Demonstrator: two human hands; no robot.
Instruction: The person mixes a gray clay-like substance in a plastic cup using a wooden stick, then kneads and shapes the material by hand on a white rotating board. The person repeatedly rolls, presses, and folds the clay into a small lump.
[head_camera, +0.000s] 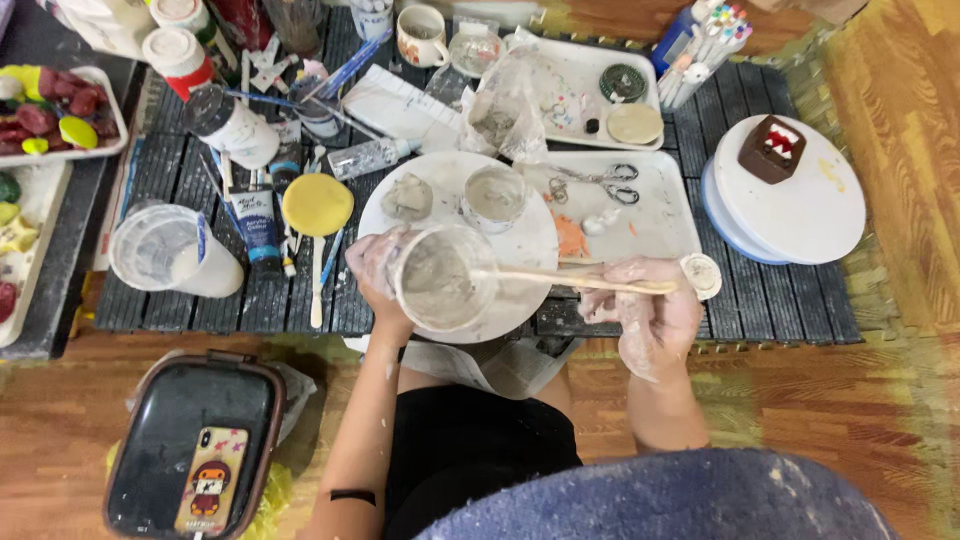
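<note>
My left hand (372, 272), in a thin clear glove, grips a clear plastic cup (437, 280) tilted toward me, its inside smeared with grey paste. A long wooden stick (570, 281) runs from inside the cup to my right hand (648, 305), also gloved, which pinches its far end. Both hands hover over a round white plate (535, 235) on the low dark slatted table (770, 295). On the plate sit a grey lump (407, 197) and a second small cup of grey paste (494, 195).
A white tray (665, 215) with scissors (600, 180) lies behind the plate. A white turntable (810, 205) bears a brown figure (772, 148) at right. A large plastic cup (170, 252), yellow disc (317, 205), paint tubes and bottles crowd the left. A phone (211, 480) lies on a dark container on the floor.
</note>
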